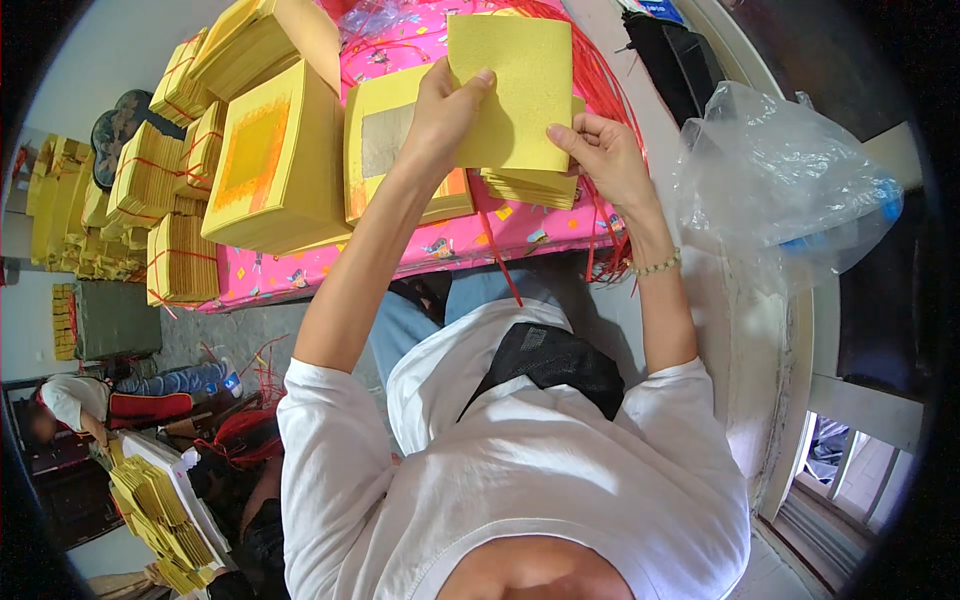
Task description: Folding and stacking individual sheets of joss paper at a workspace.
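Note:
Both my hands hold up a yellow paper sheet (515,95) above the table. My left hand (445,110) pinches its left edge, thumb lying on the face of the paper. At the lower right corner, my right hand (600,155) grips it between thumb and fingers; a beaded bracelet is on that wrist. Below the sheet sits a stack of yellow paper (530,190), partly hidden. Left of it, behind my left forearm, lies another stack (385,130) with a silvery square on top. Whether I hold one sheet or several, I cannot tell.
A tall yellow paper stack (255,165) with an orange-edged square stands left on the pink tablecloth (450,250). Bundles (150,170) tied with red string pile beyond it. Red strands (610,90) hang at right, near a clear plastic bag (770,180). Another person (75,405) is at lower left.

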Motion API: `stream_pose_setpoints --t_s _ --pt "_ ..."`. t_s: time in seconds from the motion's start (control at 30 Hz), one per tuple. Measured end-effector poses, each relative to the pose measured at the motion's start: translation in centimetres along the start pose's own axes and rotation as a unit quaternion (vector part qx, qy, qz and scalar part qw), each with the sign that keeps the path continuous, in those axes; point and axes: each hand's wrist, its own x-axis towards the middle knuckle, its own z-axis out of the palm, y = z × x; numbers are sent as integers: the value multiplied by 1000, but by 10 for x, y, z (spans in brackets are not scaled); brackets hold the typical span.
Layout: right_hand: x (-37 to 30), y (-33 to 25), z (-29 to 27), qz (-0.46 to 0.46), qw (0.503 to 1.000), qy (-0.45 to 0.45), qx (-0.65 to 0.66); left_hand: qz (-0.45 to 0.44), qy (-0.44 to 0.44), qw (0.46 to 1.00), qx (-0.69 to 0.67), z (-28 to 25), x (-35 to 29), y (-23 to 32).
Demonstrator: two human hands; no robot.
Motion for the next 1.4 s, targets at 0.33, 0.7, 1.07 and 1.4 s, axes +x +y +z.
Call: stream_pose_setpoints --t_s 0.33,0.7,1.07,1.4 --pt "0 17 -9 49 997 61 10 -125 -52 990 40 3 27 -29" --pt "-7 67 -20 111 979 115 -128 -199 -48 969 140 27 44 -97" --pt "0 44 -14 -72 885 173 -425 -151 -37 950 270 25 54 -140" --pt "5 103 -20 -79 824 61 -558 -159 -33 899 407 43 42 -110"
